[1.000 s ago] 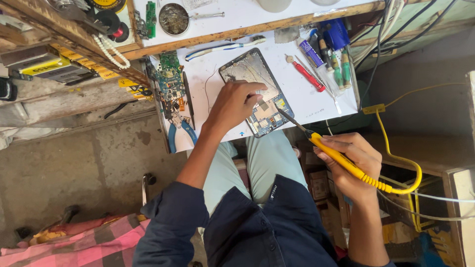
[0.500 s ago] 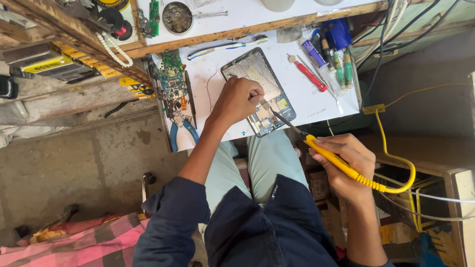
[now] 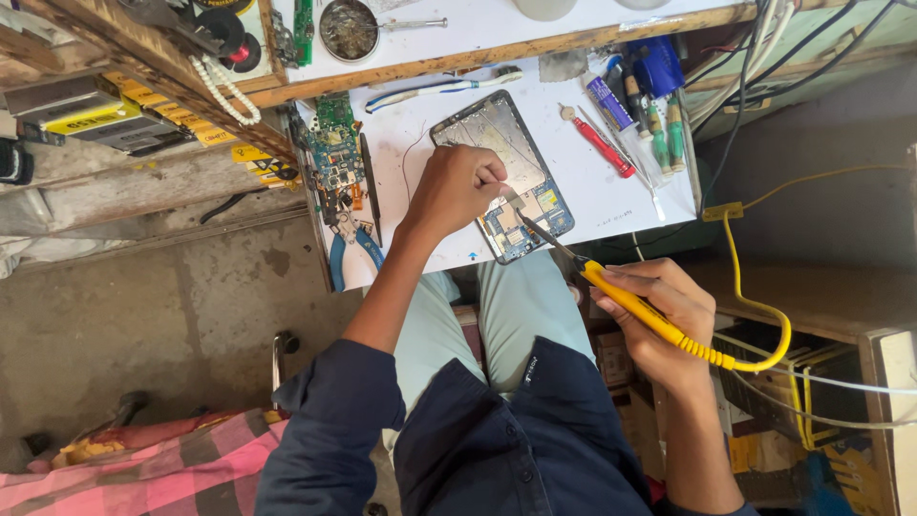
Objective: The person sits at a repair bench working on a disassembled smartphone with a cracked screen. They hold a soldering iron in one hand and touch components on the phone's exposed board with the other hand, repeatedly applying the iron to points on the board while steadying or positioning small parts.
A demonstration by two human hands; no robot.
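Observation:
An opened tablet [image 3: 497, 143] with its back off lies on the white worktop [image 3: 611, 201], its circuit board [image 3: 525, 225] showing at the near end. My left hand [image 3: 457, 186] rests on the tablet with fingers pinched, apparently on a thin wire; what it grips is too small to tell. My right hand [image 3: 659, 311] holds a yellow soldering iron [image 3: 640, 308] like a pen. Its dark tip [image 3: 530, 225] points at the circuit board beside my left fingers. A yellow cord [image 3: 764, 315] loops from the iron's rear.
A red screwdriver [image 3: 600, 143], green-handled drivers [image 3: 664, 129] and a blue tube [image 3: 611, 103] lie right of the tablet. A green circuit board [image 3: 334, 158] and blue-handled pliers [image 3: 349, 248] sit at the left edge. A round tin [image 3: 349, 27] stands on the shelf above. Cables hang at right.
The soldering iron's tip has moved in closer to the circuit board by my left fingers. My left hand has stayed on the tablet.

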